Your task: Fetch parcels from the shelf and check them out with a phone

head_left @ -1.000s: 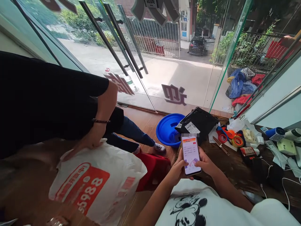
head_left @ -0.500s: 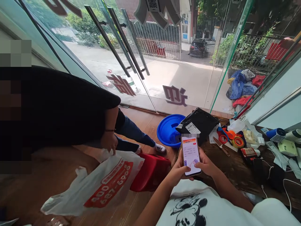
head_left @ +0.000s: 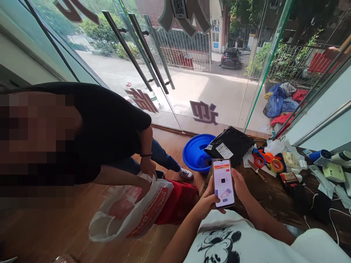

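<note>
A smartphone (head_left: pixel 223 184) with a lit screen is held upright just above my lap. My left hand (head_left: pixel 209 199) is wrapped round its left side, thumb resting near the lower left of the screen. Along the phone's right edge lies my right hand (head_left: pixel 241 184), its thumb off the glass and its other fingers partly hidden behind the phone. The screen shows an orange banner, a small dark square in the middle and a purple picture below. Beyond the phone, a black parcel (head_left: pixel 233 142) with white labels lies at the table's edge.
A wooden table (head_left: pixel 263 197) on the right bears a knife (head_left: pixel 257 170), tape rolls (head_left: pixel 276 165), scissors and cables. A blue basin (head_left: pixel 189 153) and red bin (head_left: pixel 182 201) stand on the floor. At left a person holds a plastic bag (head_left: pixel 148 212). Glass doors (head_left: pixel 175 109) close the front.
My right thumb has lifted from the screen, whose content has changed. The person at left has leaned in, moved the plastic bag rightward and put one arm into it.
</note>
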### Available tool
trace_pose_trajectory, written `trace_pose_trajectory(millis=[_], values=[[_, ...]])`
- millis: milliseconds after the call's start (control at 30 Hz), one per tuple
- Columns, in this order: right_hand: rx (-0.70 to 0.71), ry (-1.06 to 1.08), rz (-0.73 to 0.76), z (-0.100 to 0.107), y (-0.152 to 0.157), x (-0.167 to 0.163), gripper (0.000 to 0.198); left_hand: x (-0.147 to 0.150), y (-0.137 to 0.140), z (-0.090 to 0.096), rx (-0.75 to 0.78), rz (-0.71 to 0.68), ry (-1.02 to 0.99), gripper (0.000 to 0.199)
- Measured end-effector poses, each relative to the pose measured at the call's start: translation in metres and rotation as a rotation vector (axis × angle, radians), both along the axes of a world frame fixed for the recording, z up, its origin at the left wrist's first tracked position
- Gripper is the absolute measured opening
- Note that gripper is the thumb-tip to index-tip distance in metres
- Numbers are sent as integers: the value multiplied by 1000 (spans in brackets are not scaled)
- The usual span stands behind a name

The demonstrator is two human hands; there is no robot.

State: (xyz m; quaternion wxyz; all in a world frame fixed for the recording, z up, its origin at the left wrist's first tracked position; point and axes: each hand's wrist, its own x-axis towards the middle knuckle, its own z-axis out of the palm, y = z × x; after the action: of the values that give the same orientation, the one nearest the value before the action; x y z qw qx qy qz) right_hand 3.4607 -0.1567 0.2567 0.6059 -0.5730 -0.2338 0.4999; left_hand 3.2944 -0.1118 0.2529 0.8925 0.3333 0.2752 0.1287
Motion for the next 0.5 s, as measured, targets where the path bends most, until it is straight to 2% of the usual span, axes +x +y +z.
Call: trace_pose_trajectory(millis=[167,333,500], values=[[113,-199,-98,7,-19,-18,66,-3,1,-8,-54,52,-124,111],[70,-144,-151,12,-27,-30,54,-3,3,-14,-96,21,-347,102],[41,-126,-167,16,-25,-29,42,-3,2,-14,-89,-1,-401,96]])
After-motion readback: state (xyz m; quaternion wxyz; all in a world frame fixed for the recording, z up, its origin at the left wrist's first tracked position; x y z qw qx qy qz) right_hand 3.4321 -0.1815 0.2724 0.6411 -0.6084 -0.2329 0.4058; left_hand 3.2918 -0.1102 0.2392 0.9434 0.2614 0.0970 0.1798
